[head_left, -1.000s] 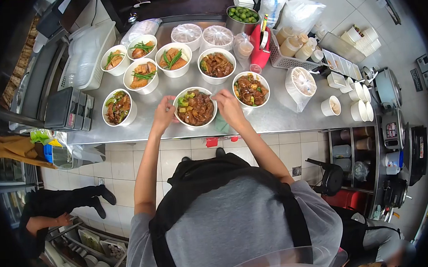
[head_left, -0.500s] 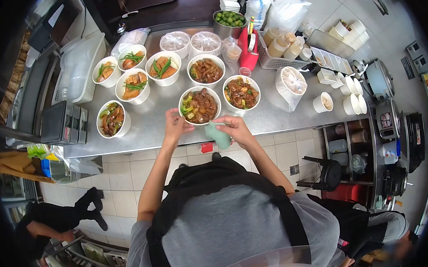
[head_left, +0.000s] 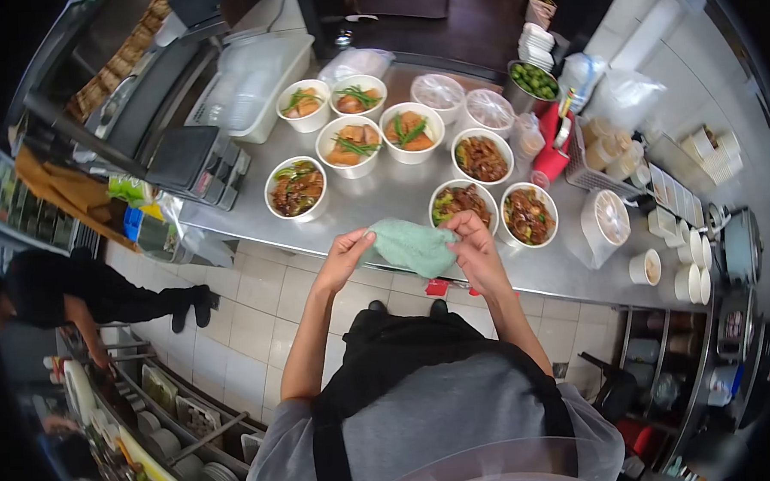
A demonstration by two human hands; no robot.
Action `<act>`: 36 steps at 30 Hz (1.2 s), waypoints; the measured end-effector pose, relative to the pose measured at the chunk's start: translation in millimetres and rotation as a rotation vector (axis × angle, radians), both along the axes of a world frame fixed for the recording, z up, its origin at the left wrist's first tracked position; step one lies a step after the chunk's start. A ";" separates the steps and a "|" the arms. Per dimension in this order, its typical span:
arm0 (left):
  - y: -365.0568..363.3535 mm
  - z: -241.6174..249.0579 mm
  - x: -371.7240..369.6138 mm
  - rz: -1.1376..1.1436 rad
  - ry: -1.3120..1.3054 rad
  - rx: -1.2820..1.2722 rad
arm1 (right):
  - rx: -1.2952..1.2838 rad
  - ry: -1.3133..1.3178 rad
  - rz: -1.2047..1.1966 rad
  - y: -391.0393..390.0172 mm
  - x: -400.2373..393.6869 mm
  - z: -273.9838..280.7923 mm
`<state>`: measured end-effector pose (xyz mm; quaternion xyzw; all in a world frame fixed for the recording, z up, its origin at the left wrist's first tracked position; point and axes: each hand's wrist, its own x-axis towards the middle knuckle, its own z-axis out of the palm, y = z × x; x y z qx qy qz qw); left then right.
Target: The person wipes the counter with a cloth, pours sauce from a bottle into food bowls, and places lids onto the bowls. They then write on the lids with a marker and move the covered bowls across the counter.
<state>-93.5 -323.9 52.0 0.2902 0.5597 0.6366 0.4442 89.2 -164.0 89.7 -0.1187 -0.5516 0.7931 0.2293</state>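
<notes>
Green cloth is pinched at both ends, the left hand and right hand closed on it, spread over the near edge of the worktop. Moments ago it hung bunched from the right hand, with the left beside a bowl; now it is opened out, and both hands are occupied with it. The right fingers overlap the nearest meat bowl in view; whether they touch it, I cannot tell.

Beyond stand eight open bowls: four of dark meat, one of them apart at the left, and four topped with green beans. Three bagged containers follow, two at the back, one at the right. One metal pot holds green fruit.
</notes>
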 end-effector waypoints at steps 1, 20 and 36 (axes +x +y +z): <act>0.4 6.8 -3.6 0.056 0.090 0.006 | 0.136 -0.059 -0.011 -2.5 -8.7 -1.4; -61.9 -76.7 -133.8 0.730 -0.138 -0.112 | 0.331 -0.168 -0.221 -12.1 -173.5 -93.1; -32.6 -61.3 -44.2 0.769 -0.495 -0.029 | 0.702 -0.096 -0.428 -112.3 -176.4 -95.2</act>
